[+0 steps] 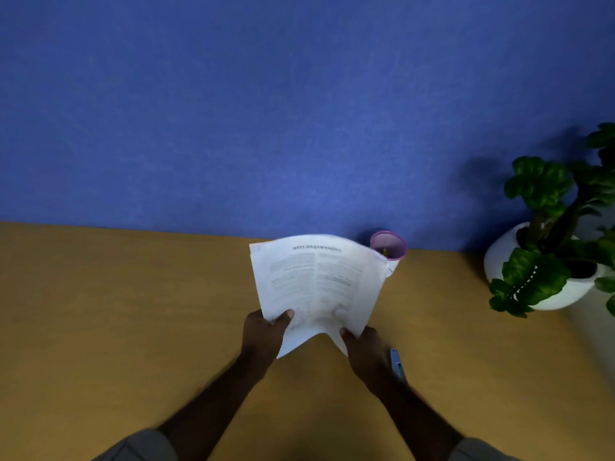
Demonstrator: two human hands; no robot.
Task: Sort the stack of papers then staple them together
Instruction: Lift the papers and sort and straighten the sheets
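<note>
- The papers [316, 281] are held up off the bench [116, 311], roughly in the middle of the view, printed side up and upside down to the camera.
- The near left corner is pinched by the left hand [263, 334], thumb on top; the near right edge is gripped by the right hand [362, 347]. So both grips are closed on the sheets.
- The sheets look light and floppy: the far end is fanned and bowed, and a corner droops between the hands. Probably slippery against each other too, so they'd likely be best squared up by tapping an edge on the bench.
- For stapling, a hold near one corner with the edges kept flush seems safest.
- What looks like a stapler [397, 364] is lying just beside the right wrist, partly hidden.
- A pink cup [389, 246] and a potted plant [549, 234] are sat further back.
</note>
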